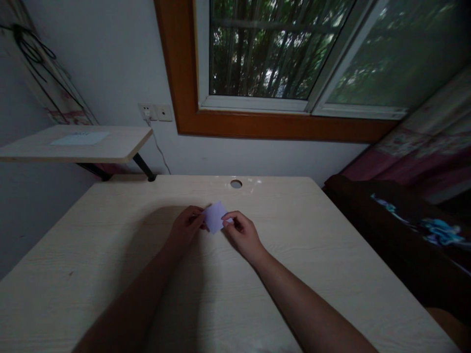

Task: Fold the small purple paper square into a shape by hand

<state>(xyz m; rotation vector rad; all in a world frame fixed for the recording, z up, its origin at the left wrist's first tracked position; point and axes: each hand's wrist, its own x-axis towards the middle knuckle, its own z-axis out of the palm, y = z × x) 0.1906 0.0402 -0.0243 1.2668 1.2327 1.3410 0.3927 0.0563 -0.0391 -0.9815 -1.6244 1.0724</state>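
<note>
Head-camera view looked down over two bare forearms that stretched forward across a pale wooden desk [110, 274]. Both hands met near the middle of the desk. The left hand [187, 225] pinched the left edge of a small pale-lilac slip of paper [215, 215], and the right hand [241, 234] pinched its right edge, fingers curled and thumb on top, so each hand was closed on the paper and the two sat close together with only the slip between them. The paper was turned like a diamond, one corner pointing away from the person, and it sat at or just above the desk surface; which of the two could not be told. Beyond the hands a round cable hole [236, 184] opened near the far edge of the desk. To the left, farther back, a smaller shelf [121, 142] carried a light sheet [80, 138]. On the wall behind it were sockets [155, 112] with a thin cable hanging down. Farthest off was a window [279, 54] in an orange-brown frame, with trees outside.
</note>
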